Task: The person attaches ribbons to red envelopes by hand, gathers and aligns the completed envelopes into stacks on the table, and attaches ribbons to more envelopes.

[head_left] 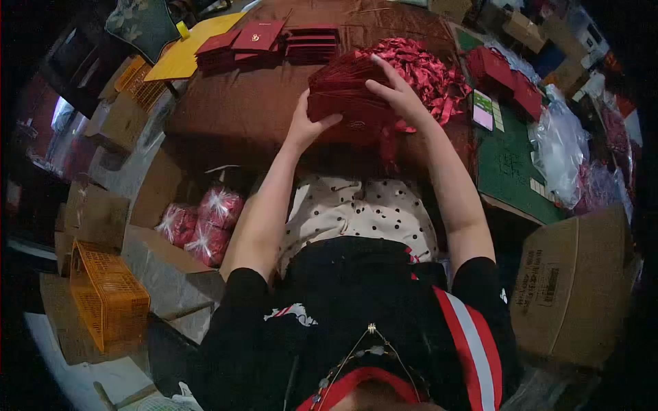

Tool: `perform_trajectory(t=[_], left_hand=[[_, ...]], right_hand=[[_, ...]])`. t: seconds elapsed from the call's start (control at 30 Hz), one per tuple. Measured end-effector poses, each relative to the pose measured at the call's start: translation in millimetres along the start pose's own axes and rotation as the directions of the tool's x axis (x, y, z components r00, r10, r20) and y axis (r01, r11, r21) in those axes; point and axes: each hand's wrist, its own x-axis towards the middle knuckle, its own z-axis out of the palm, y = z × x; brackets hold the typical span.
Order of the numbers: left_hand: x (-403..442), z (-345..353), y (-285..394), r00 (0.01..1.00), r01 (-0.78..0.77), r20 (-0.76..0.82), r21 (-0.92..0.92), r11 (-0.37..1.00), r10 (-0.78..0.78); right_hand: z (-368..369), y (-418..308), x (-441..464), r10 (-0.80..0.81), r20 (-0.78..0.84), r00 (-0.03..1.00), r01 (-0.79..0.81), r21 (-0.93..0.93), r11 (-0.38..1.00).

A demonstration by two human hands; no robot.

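Observation:
Between my two hands is a thick stack of dark red cards (349,96), fanned at its upper edges, above the front part of the brown-covered table (233,103). My left hand (312,123) is wrapped round the stack's left side, thumb on its near face. At the right side, my right hand (401,96) touches the stack with its fingers spread along the top edge. A heap of shiny red ribbons (425,75) lies just behind and right of my right hand. Further back on the left are piles of red cards (257,38).
An open carton (154,198) with bagged red bundles (209,222) stands at the lower left, near an orange crate (110,294). To the right are a green board (507,164), a phone (482,111), plastic bags (558,147) and a large carton (572,288).

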Motion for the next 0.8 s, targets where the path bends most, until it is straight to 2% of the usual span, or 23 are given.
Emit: perform_trajectory(t=[0.03, 0.07, 0.13, 0.17, 0.23, 0.27, 0.3, 0.33, 0.37, 0.43, 0.47, 0.53, 0.57, 0.6, 0.63, 0.67, 0.7, 0.77, 0.8], left_hand=[[-6, 3, 24, 0.996, 0.074, -0.048, 0.070, 0.995, -0.071], [-6, 6, 28, 0.996, 0.077, -0.050, 0.063, 0.995, -0.074], [0, 11, 30, 0.986, -0.165, 0.023, 0.040, 0.986, 0.164], [3, 11, 23, 0.982, -0.187, 0.007, 0.029, 0.982, 0.187], [0, 13, 15, 0.987, -0.158, -0.013, 0.101, 0.982, 0.160], [-4, 15, 14, 0.989, -0.135, -0.031, 0.168, 0.976, 0.142], [-8, 20, 12, 0.989, -0.101, -0.094, 0.161, 0.982, 0.117], [-10, 23, 12, 0.990, -0.095, -0.093, 0.162, 0.982, 0.111], [-9, 27, 12, 0.988, -0.104, -0.097, 0.129, 0.986, 0.117], [-3, 31, 8, 0.988, -0.111, -0.097, 0.099, 0.989, 0.121], [-2, 30, 1, 0.987, -0.118, -0.099, 0.113, 0.987, 0.129], [-4, 34, 5, 0.985, -0.101, -0.126, 0.115, 0.988, 0.115], [-6, 34, 6, 0.987, -0.093, -0.122, 0.124, 0.988, 0.108], [-8, 30, 8, 0.976, -0.149, -0.131, 0.193, 0.970, 0.176], [-9, 27, 8, 0.959, -0.200, -0.143, 0.263, 0.944, 0.243], [-8, 25, 4, 0.958, -0.187, -0.162, 0.274, 0.943, 0.237], [-10, 24, -4, 0.973, -0.143, -0.131, 0.309, 0.940, 0.191], [-14, 24, -8, 0.994, -0.051, -0.069, 0.375, 0.925, 0.083], [-12, 28, -6, 0.994, -0.035, -0.087, 0.383, 0.923, 0.073]], right_hand=[[-4, 5, 1, 0.022, -0.046, 0.999, -0.026, -0.101, 0.995], [-5, 5, 1, 0.026, -0.042, 0.999, -0.031, -0.106, 0.994], [-4, 2, 1, -0.112, 0.107, 0.988, 0.126, -0.132, 0.983], [-3, -16, -8, -0.057, 0.148, 0.987, 0.072, -0.101, 0.992], [-16, -5, -4, -0.116, 0.259, 0.959, 0.111, 0.036, 0.993], [-20, -1, -5, -0.137, 0.199, 0.970, 0.130, 0.047, 0.990], [-24, 4, -4, -0.074, 0.105, 0.992, 0.073, 0.013, 0.997], [-28, 5, -2, -0.014, 0.009, 1.000, 0.014, -0.019, 1.000], [-38, 6, 9, -0.186, -0.117, 0.975, 0.184, -0.032, 0.982], [-48, 9, 21, -0.153, -0.286, 0.946, 0.170, 0.035, 0.985], [-49, 19, 27, -0.103, -0.288, 0.952, 0.128, 0.070, 0.989], [-25, 52, 43, 0.025, -0.210, 0.977, 0.022, 0.218, 0.976], [-7, 43, 27, 0.028, 0.005, 1.000, -0.028, 0.455, 0.890], [1, 24, 20, 0.056, 0.156, 0.986, -0.142, 0.624, 0.769], [7, 1, 22, 0.127, 0.159, 0.979, -0.191, 0.501, 0.844], [7, -15, 28, 0.192, 0.159, 0.968, -0.239, 0.366, 0.900], [1, -20, 29, 0.192, 0.185, 0.964, -0.249, 0.372, 0.894], [-17, -21, 31, -0.024, 0.278, 0.960, -0.115, 0.475, 0.872], [-27, -18, 37, -0.141, 0.307, 0.941, -0.046, 0.530, 0.847]])
